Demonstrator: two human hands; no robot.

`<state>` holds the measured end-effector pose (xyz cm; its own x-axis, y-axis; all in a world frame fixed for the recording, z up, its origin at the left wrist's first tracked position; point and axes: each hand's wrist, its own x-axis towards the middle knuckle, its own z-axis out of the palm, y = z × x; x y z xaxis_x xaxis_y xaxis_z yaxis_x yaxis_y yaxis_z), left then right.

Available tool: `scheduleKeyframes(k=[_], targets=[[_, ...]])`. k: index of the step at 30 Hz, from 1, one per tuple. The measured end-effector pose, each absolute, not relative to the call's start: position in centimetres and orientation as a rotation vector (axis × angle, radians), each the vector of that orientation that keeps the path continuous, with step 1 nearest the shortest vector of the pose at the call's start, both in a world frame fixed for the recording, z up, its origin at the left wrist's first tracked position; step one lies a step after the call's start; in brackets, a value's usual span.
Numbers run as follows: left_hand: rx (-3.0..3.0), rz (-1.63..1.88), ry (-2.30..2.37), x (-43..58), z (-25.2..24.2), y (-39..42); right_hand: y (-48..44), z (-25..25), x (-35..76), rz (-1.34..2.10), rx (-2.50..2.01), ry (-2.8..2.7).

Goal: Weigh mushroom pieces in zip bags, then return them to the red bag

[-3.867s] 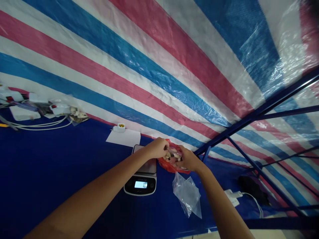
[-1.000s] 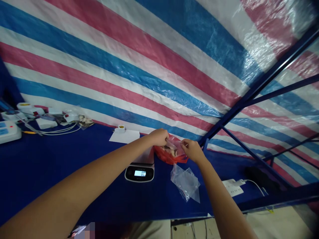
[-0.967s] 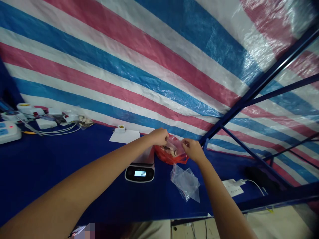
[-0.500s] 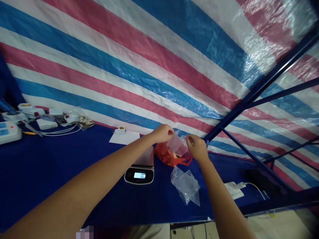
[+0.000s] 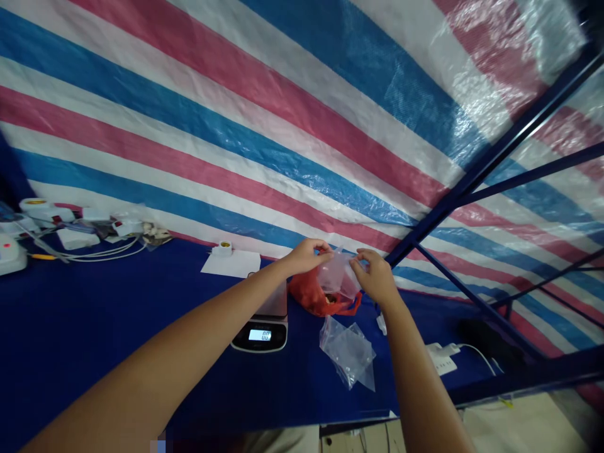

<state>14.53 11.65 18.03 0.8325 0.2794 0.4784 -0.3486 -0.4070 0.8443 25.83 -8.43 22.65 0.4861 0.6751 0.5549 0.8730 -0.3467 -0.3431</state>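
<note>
My left hand [image 5: 306,255] and my right hand [image 5: 374,277] pinch the top edges of a small clear plastic bag [image 5: 336,277] and hold it up between them. The bag hangs just above an open red plastic bag [image 5: 312,297] that lies on the blue table cover [image 5: 117,314]. What the red bag contains is mostly hidden. A digital kitchen scale [image 5: 262,326] with a lit display sits left of the red bag, under my left forearm.
Loose clear bags [image 5: 348,352] lie in front of the red bag. A white paper [image 5: 231,264] with a small lamp socket [image 5: 221,249] lies behind the scale. Power strips and cables [image 5: 70,231] sit far left, another white strip [image 5: 440,357] at right. Blue metal frame bars [image 5: 472,182] stand right.
Both hands have lifted the small clear bag up out of the red bag, and it now hangs free between them. The view has shifted slightly.
</note>
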Motion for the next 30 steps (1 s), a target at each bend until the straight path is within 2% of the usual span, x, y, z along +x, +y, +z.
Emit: scheduleKeyframes(k=[4, 7, 10, 15, 19, 25, 30], targets=[[1.785, 0.551, -0.158, 14.5, 17.3, 11.9, -8.7, 23.5, 27.2, -0.107, -2.116, -1.113], [1.753, 0.474, -0.217, 14.1, 17.3, 12.2, -9.3, 24.4, 27.3, 0.038, -2.061, -1.15], [1.733, 0.437, -0.232, 14.0, 17.5, 12.0, -9.0, 24.6, 26.2, 0.327, -1.932, -1.223], [1.713, 0.425, -0.236, 14.3, 17.5, 11.3, -7.6, 24.0, 24.9, 0.344, -1.882, -1.173], [1.696, 0.462, -0.189, 14.8, 17.2, 10.8, -7.4, 23.4, 24.6, 0.498, -1.871, -1.197], [1.668, 0.521, -0.116, 15.1, 17.6, 9.4, -7.5, 23.1, 23.6, 0.297, -2.013, -1.248], [1.655, 0.548, -0.055, 14.5, 18.6, 8.8, -11.1, 25.3, 24.0, -0.01, -2.069, -1.124]])
